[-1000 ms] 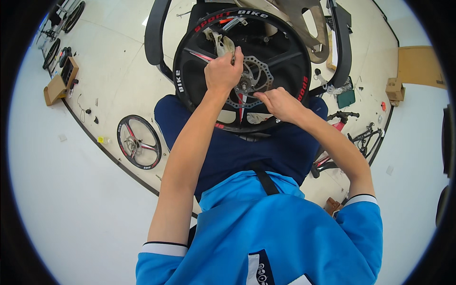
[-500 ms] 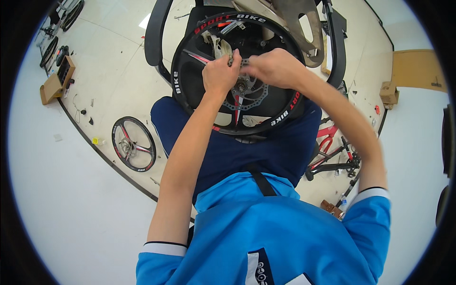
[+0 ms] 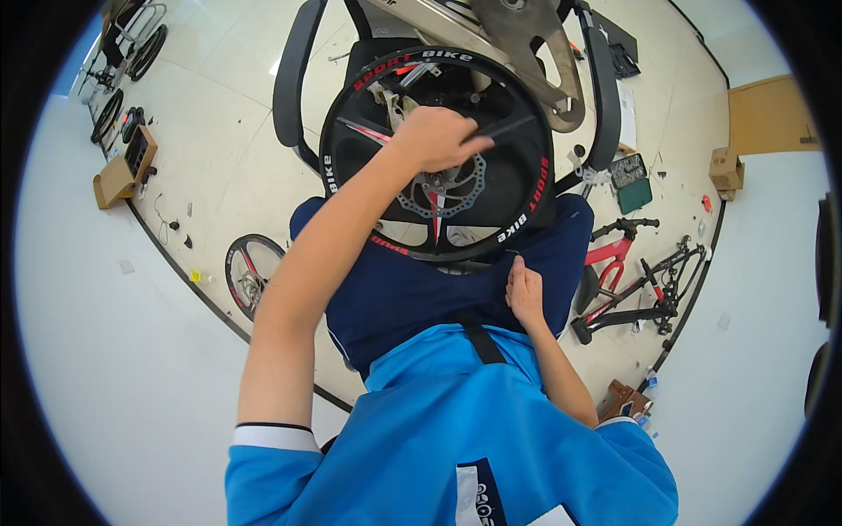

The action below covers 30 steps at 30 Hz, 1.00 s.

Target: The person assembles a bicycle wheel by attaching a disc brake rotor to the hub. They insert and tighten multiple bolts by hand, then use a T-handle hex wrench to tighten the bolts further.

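Wheel: the black bike wheel (image 3: 351,149) with red spokes rests on your lap at 12 o'clock, disc rotor (image 3: 438,188) at its hub.
Left hand: your left hand (image 3: 434,138) is clenched around a thin dark tool (image 3: 502,129) over the hub.
Right hand: your right hand (image 3: 524,294) lies loose on your thigh at 3 o'clock, grasping nothing.
Floor: a 2nd wheel (image 3: 250,272) lies at 9 o'clock, a red bike frame (image 3: 627,272) at 3 o'clock.

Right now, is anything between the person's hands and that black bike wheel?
Nothing blocks the left hand: it already rests on the black wheel, near its hub. The right hand lies on the lap just below the rim, with no object visible between.
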Available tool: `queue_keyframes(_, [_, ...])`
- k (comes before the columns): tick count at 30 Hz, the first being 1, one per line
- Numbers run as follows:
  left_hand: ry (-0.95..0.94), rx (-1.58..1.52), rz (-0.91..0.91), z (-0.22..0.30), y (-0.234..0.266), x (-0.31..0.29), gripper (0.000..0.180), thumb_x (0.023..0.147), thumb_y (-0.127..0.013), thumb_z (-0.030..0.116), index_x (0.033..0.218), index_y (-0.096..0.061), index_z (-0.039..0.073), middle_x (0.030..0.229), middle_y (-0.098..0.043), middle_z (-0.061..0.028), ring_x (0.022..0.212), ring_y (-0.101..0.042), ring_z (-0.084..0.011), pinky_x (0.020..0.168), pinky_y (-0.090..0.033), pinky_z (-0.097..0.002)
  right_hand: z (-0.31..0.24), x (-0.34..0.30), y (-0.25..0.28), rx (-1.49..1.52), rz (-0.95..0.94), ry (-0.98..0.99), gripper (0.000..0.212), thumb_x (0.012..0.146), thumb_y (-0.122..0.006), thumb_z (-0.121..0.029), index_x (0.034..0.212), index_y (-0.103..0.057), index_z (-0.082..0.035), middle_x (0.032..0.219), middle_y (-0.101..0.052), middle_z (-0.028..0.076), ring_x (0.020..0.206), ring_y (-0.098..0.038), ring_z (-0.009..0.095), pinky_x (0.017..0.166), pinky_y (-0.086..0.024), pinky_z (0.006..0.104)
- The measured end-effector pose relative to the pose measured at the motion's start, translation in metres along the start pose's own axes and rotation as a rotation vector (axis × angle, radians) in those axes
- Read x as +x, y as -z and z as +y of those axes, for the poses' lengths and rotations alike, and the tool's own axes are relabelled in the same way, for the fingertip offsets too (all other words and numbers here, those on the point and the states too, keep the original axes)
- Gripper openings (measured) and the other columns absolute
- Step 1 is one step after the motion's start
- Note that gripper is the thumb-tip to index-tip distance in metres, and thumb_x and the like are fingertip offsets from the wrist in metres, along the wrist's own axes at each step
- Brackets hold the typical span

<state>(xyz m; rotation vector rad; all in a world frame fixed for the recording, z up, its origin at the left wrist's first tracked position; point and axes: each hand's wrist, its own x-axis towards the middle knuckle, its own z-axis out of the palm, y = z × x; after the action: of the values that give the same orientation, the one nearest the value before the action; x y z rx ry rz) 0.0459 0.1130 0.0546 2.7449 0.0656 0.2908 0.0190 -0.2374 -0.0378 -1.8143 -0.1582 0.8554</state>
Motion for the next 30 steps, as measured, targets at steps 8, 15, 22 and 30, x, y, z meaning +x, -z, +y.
queue_keyframes(8, [-0.416, 0.262, -0.535, 0.021, -0.007, 0.038, 0.078, 0.077, -0.066, 0.080, 0.073, -0.075, 0.003, 0.070, -0.071, -0.0187, 0.072, -0.072, -0.0384, 0.067, -0.058, -0.0451, 0.000, 0.020, 0.005, -0.068, -0.003, 0.074, 0.064, 0.112, -0.046, -0.045, 0.064, -0.050, -0.003, 0.056, -0.047, 0.002, 0.054, -0.047, 0.012, 0.052, -0.037, 0.0320])
queue_keyframes(15, [-0.308, 0.173, -0.586, 0.020, -0.005, 0.038, 0.079, 0.069, -0.073, 0.081, 0.072, -0.074, 0.002, 0.071, -0.070, -0.0200, 0.075, -0.071, -0.0397, 0.068, -0.058, -0.0462, 0.017, 0.019, 0.004, -0.099, 0.015, 0.071, 0.067, 0.111, -0.045, -0.049, 0.064, -0.051, -0.001, 0.055, -0.048, 0.005, 0.054, -0.047, 0.015, 0.053, -0.038, 0.0358])
queue_keyframes(22, [0.036, -0.062, -0.298, 0.014, 0.017, 0.020, 0.081, 0.072, -0.074, 0.079, 0.068, -0.070, -0.002, 0.066, -0.067, -0.0214, 0.069, -0.069, -0.0405, 0.065, -0.056, -0.0465, -0.002, 0.025, 0.010, -0.069, -0.019, 0.262, 0.057, 0.112, -0.047, -0.045, 0.066, -0.045, -0.011, 0.056, -0.043, -0.004, 0.044, -0.039, 0.006, 0.042, -0.031, 0.0236])
queue_keyframes(30, [0.590, -0.221, 0.009, -0.002, -0.001, -0.015, 0.081, 0.079, -0.071, 0.077, 0.062, -0.069, -0.003, 0.058, -0.063, -0.0187, 0.059, -0.066, -0.0361, 0.060, -0.053, -0.0434, -0.112, 0.037, -0.008, -0.304, -0.131, 0.530, 0.042, 0.107, -0.057, -0.026, 0.080, -0.059, 0.007, 0.059, -0.049, 0.019, 0.050, -0.040, 0.027, 0.052, -0.039, 0.0389])
